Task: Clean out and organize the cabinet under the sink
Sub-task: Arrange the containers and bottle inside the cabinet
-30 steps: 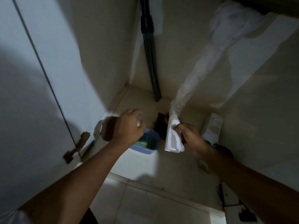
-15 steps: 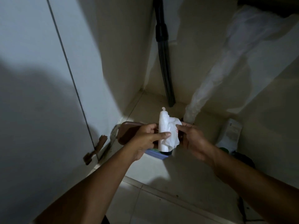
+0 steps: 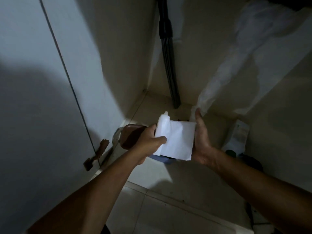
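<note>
Dim cream cabinet walls (image 3: 128, 48) close round a black ribbed drain hose (image 3: 169, 65) that runs down the back corner. In front of that hose and above the cabinet floor, my left hand (image 3: 148, 141) is curled round a small white plastic bottle (image 3: 163, 122). The bottle stands roughly upright with its nozzle toward the hose, and my thumb presses a white paper sheet (image 3: 179, 141) against it. My right hand (image 3: 201, 141) grips the sheet's other edge, so the paper is stretched flat between both hands. Under the sheet, nearer me than the hose, a blue plastic tub (image 3: 163, 159) peeks out. Left of the hose's foot, just beside my left hand, sits a brown rounded dish (image 3: 130, 137). Right of the hose a white carton (image 3: 238, 137) stands by the wall, and a translucent white plastic wrap (image 3: 228, 68) slants down.
</note>
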{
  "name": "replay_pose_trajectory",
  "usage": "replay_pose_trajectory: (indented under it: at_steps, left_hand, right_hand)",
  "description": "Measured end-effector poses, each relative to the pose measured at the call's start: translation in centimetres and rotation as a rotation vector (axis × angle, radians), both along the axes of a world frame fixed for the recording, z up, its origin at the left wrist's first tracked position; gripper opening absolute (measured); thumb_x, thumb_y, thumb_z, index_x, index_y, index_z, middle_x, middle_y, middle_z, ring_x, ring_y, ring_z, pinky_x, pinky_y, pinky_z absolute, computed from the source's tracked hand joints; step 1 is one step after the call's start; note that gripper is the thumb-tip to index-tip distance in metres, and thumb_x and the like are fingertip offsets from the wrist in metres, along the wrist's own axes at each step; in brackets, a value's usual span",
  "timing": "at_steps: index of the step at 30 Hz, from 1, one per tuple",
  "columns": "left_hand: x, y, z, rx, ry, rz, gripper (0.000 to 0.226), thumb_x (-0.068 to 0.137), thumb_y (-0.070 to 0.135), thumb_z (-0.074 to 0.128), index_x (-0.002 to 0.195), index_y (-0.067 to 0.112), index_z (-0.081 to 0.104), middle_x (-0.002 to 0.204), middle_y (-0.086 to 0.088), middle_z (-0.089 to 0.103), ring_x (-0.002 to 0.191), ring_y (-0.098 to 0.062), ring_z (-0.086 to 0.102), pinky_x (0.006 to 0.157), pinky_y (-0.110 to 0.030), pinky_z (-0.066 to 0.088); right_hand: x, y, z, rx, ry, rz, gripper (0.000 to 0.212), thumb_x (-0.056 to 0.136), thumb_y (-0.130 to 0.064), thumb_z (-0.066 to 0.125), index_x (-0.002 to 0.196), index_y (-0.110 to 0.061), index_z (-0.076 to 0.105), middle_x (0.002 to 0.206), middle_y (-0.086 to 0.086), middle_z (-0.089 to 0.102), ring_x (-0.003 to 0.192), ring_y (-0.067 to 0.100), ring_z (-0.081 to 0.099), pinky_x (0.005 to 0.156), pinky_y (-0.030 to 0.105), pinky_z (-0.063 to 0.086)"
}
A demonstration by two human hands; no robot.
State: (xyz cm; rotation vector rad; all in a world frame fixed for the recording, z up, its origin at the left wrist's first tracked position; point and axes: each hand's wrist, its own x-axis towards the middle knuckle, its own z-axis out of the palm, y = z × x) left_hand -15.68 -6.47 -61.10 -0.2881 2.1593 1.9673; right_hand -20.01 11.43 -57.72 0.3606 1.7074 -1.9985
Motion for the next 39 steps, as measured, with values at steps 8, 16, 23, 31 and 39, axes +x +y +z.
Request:
replay_pose_trajectory:
  at_steps: [8,16,23,31,39]
  left_hand:
    - [0.3,1.8,-0.7,-0.472,0.198,-0.033,0.059,0.097,0.013,0.059,0.152,0.017,0.040,0.127,-0.011,0.067,0.115,-0.032,0.065,0.086,-0.035,0.050]
    - [0.2,1.9,-0.6,0.086,-0.001,-0.131,0.060,0.103,0.029,0.041,0.162,0.038,0.035,0.157,0.001,0.051,0.142,-0.023,0.050,0.104,-0.038,0.055]
    - [-0.3,-0.4,-0.5,0.050,-0.031,-0.089,0.043,0.092,0.020,0.082,0.133,0.018,0.069,0.120,0.001,0.079,0.116,-0.023,0.074,0.092,-0.049,0.063]
    - [-0.1,2.3,-0.9,-0.118,0.062,-0.075,0.040,0.084,0.032,0.088,0.120,0.020,0.075,0.111,0.001,0.081,0.104,-0.018,0.077,0.096,-0.047,0.063]
    - [0.6,4.3,-0.1,-0.396,0.206,-0.048,0.033,0.097,0.040,0.069,0.124,0.020,0.070,0.105,0.003,0.078,0.100,-0.018,0.075,0.085,-0.033,0.060]
  right_hand:
    - [1.2,-1.1,0.2,0.336,0.148,0.023,0.021,0.086,0.010,0.068,0.107,0.008,0.070,0.102,0.028,0.075,0.092,0.040,0.076,0.086,0.050,0.061]
    - [0.3,0.5,0.9,0.313,0.142,-0.018,0.005,0.092,-0.009,0.073,0.092,-0.013,0.072,0.084,0.006,0.080,0.091,0.029,0.075,0.095,0.050,0.059]
    - [0.4,0.9,1.1,0.251,0.096,0.046,0.016,0.097,-0.012,0.067,0.111,-0.007,0.071,0.114,0.018,0.076,0.110,0.038,0.071,0.101,0.056,0.055]
    - [1.1,0.1,1.2,0.208,0.121,0.123,0.028,0.096,-0.011,0.053,0.092,-0.015,0.080,0.114,0.021,0.075,0.100,0.033,0.070,0.099,0.053,0.053]
    - [1.4,0.7,0.3,0.271,0.260,0.232,0.025,0.083,-0.020,0.080,0.104,-0.007,0.079,0.106,0.021,0.078,0.106,0.040,0.074,0.100,0.061,0.053]
